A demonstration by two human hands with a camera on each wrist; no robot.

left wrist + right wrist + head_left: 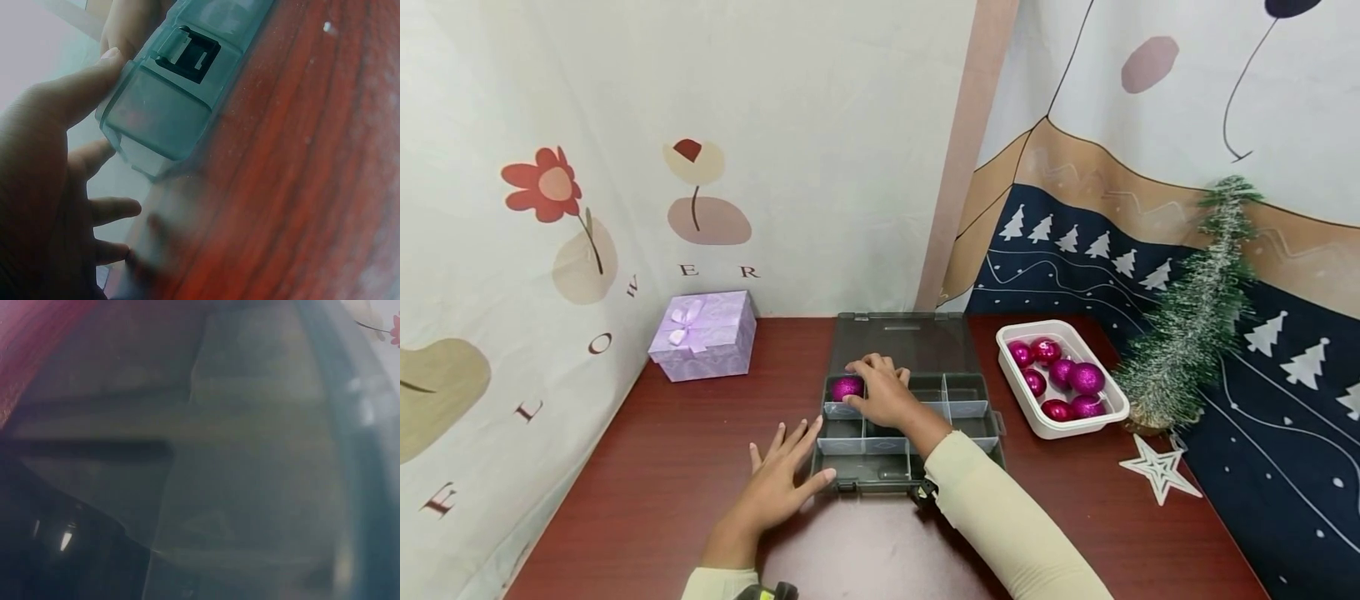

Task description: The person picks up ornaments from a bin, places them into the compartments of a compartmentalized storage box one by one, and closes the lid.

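My left hand [778, 485], fingers spread, rests against the near-left corner of the box [886, 445], likely to steady it; my right hand [883, 393] curls thumb and finger round the purple ball [846, 387] in the far-left compartment [841, 409], seemingly for control

- Letters F [439, 500], L [529, 412], O [600, 343], W [632, 286] on the pale wall cloth [827, 167], well left of the left fingers [804, 443]
- Letters E [688, 270] and R [749, 272] on that cloth, beyond those fingers
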